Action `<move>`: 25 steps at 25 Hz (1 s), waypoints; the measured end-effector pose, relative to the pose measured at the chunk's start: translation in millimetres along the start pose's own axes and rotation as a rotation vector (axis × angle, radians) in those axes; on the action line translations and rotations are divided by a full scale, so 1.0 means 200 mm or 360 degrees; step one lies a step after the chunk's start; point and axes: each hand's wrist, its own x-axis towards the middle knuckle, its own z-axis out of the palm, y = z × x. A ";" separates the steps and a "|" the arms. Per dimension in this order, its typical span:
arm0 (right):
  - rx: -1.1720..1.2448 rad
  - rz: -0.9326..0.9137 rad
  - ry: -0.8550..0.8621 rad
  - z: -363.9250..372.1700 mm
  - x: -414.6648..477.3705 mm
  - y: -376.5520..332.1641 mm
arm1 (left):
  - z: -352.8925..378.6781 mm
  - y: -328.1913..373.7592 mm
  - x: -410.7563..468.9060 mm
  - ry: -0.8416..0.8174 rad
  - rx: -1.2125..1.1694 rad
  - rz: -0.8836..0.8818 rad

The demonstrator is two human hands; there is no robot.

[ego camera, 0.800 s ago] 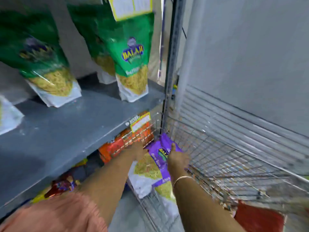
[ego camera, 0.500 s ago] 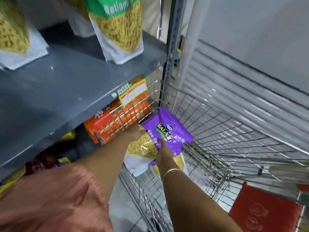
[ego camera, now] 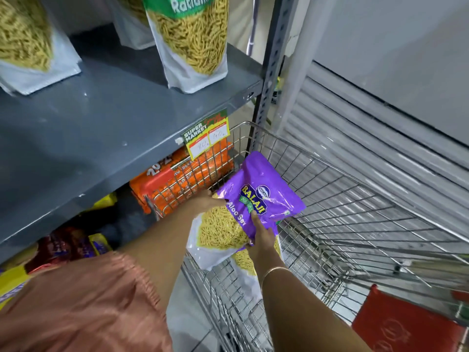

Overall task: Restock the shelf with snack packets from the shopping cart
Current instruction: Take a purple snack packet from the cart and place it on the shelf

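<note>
A purple Aloo Sev packet [ego camera: 264, 196] is held tilted over the front left corner of the wire shopping cart [ego camera: 355, 212]. My left hand [ego camera: 205, 200] grips its left edge and my right hand [ego camera: 262, 233] pinches its lower middle. A second packet of the same kind [ego camera: 247, 265] shows just beneath, behind my right wrist; which hand bears it I cannot tell. The grey shelf [ego camera: 101, 128] lies up and to the left, with green Ratlami sev packets [ego camera: 193, 44] standing on it.
A price tag [ego camera: 206, 137] hangs from the shelf's front edge. Orange biscuit packs [ego camera: 177, 181] and other snacks fill the lower shelf behind the cart's wire. A steel upright [ego camera: 274, 54] and a grey shutter [ego camera: 380, 138] stand on the right. A red flap [ego camera: 403, 326] sits at the cart's near end.
The purple packet has come up out of the cart's corner in both hands and its front now faces me. My view has tilted downward, so the shelf packets sit higher in frame.
</note>
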 end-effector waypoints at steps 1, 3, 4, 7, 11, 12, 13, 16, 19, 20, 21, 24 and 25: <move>-0.0025 -0.0035 -0.0026 0.00 -0.04 -0.04 | -0.01 0.02 -0.05 0.0037 -0.0021 0.0070; -0.0088 -0.0123 -0.0104 0.02 -0.12 -0.15 | -0.04 0.07 -0.15 0.0095 -0.0066 0.0174; -0.0120 -0.0192 -0.0153 0.04 -0.18 -0.22 | -0.06 0.10 -0.21 0.0117 -0.0148 0.0205; -0.0331 -0.0396 -0.0253 0.12 -0.39 -0.43 | -0.13 0.20 -0.45 0.0199 -0.0442 0.0381; -0.0428 -0.0721 -0.0559 0.32 -0.74 -0.71 | -0.36 0.31 -0.83 0.0288 -0.0769 0.0756; -0.0489 -0.0795 -0.0671 0.40 -0.82 -0.76 | -0.44 0.32 -0.91 0.0359 -0.0812 0.0778; -0.0555 -0.0861 -0.0792 0.47 -0.91 -0.82 | -0.50 0.31 -0.98 0.0431 -0.0864 0.0798; -0.0759 -0.1029 -0.1158 0.78 -1.14 -0.89 | -0.75 0.24 -1.15 0.0708 -0.1067 0.0822; -0.0949 -0.1125 -0.1425 1.11 -1.28 -0.81 | -0.98 0.08 -1.25 0.0926 -0.1295 0.0874; -0.0987 -0.1117 -0.1499 1.20 -1.31 -0.76 | -1.06 0.02 -1.26 0.1031 -0.1335 0.0892; -0.1006 -0.1094 -0.1560 1.27 -1.32 -0.71 | -1.11 -0.03 -1.26 0.1136 -0.1354 0.0884; -0.1070 -0.1014 -0.1694 1.43 -1.31 -0.57 | -1.19 -0.18 -1.23 0.1383 -0.1405 0.0802; -0.1081 -0.0992 -0.1744 1.46 -1.30 -0.53 | -1.19 -0.21 -1.22 0.1445 -0.1425 0.0772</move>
